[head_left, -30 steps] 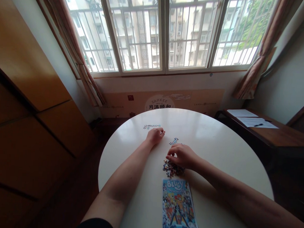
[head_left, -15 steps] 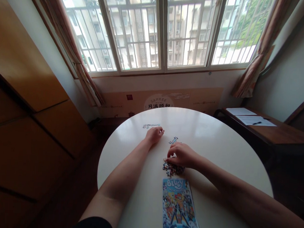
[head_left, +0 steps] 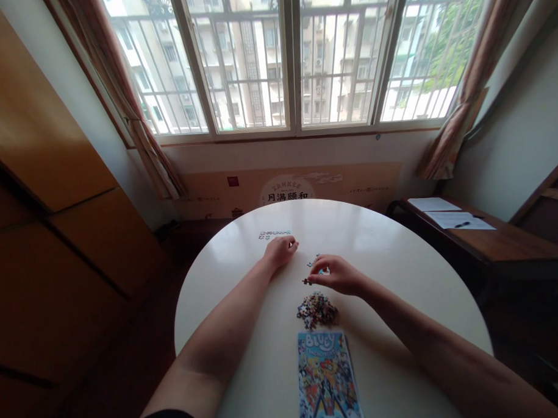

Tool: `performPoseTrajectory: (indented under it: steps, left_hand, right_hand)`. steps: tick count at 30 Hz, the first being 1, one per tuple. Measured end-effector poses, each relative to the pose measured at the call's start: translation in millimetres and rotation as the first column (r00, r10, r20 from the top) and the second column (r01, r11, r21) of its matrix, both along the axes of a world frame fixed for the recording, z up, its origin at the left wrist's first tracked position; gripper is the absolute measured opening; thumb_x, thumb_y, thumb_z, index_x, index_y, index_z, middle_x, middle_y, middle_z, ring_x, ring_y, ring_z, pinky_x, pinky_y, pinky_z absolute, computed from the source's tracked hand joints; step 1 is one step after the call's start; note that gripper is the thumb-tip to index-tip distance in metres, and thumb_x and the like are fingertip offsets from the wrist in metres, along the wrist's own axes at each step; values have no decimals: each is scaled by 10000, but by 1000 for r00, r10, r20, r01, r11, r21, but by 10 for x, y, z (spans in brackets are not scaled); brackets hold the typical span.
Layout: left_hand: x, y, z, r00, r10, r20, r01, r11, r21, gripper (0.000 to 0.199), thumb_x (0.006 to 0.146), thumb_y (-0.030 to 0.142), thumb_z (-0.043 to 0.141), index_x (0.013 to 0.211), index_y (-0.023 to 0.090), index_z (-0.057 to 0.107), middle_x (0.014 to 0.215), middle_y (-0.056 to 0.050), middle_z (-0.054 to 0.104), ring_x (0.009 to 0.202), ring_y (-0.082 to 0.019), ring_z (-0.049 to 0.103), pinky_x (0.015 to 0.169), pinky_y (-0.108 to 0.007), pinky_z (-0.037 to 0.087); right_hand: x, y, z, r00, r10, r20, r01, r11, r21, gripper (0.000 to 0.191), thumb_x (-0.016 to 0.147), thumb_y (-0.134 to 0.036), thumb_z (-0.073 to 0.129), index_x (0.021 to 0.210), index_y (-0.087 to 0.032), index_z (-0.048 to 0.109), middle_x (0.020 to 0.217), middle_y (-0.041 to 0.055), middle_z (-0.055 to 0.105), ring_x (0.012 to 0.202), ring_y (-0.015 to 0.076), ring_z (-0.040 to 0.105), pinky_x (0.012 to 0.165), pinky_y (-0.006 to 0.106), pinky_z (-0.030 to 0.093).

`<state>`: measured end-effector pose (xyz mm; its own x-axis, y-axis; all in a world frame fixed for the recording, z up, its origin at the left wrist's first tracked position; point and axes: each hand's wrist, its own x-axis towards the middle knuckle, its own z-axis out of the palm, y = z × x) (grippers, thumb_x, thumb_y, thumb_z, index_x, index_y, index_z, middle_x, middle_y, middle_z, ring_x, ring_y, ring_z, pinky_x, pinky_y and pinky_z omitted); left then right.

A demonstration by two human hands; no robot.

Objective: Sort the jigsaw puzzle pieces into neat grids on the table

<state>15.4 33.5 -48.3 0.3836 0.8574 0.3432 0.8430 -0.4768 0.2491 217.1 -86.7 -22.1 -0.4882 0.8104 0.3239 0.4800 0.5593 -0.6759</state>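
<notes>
My right hand (head_left: 338,274) pinches a dark jigsaw puzzle piece (head_left: 307,281) between thumb and fingertips, just above the table and beyond the heap of loose puzzle pieces (head_left: 317,310). Behind that hand, a small group of bluish puzzle pieces (head_left: 312,261) is partly covered by it. My left hand (head_left: 281,250) rests on the table with its fingers curled closed; whether anything is in them is hidden. Right beyond it lies a short line of puzzle pieces (head_left: 273,234). A colourful Bluey picture sheet (head_left: 328,378) lies on the near side of the heap.
The round white table (head_left: 409,280) stands below a barred window (head_left: 247,61). To the right, a brown wooden desk (head_left: 502,244) holds papers (head_left: 464,220) and pens. Wooden cabinets (head_left: 76,244) are on the left, and a printed cardboard panel (head_left: 371,182) leans under the window.
My right hand has risen from the heap and moved a little away from me, with a puzzle piece now in its fingertips. My left hand stays in place; the view has shifted slightly.
</notes>
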Motion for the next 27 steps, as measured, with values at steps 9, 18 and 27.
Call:
performPoseTrajectory:
  steps: [9,18,27]
  left_hand:
    - [8,11,10,1000,7,-26,-8,1000,-22,283,919,383,486,907,236,728,882,-49,728,838,-191,639,753,-273,441]
    - [15,14,0,998,-6,-64,6,1000,-7,264,909,368,497,905,240,728,870,-53,724,851,-203,640,765,-281,449]
    - [25,-34,7,996,0,-89,0,1000,-3,248,899,361,503,925,244,720,871,-49,723,842,-211,638,736,-284,444]
  right_hand:
    - [233,116,-68,983,-80,163,62,992,113,147,820,-295,695,740,-194,766,766,39,688,767,167,609,764,287,434]
    - [351,136,-52,918,-287,272,183,918,351,180,878,-203,594,852,-203,772,845,73,703,836,202,593,825,336,435]
    - [333,-7,33,952,57,302,-132,963,234,201,821,-177,654,954,-261,780,834,40,693,791,167,599,741,288,453]
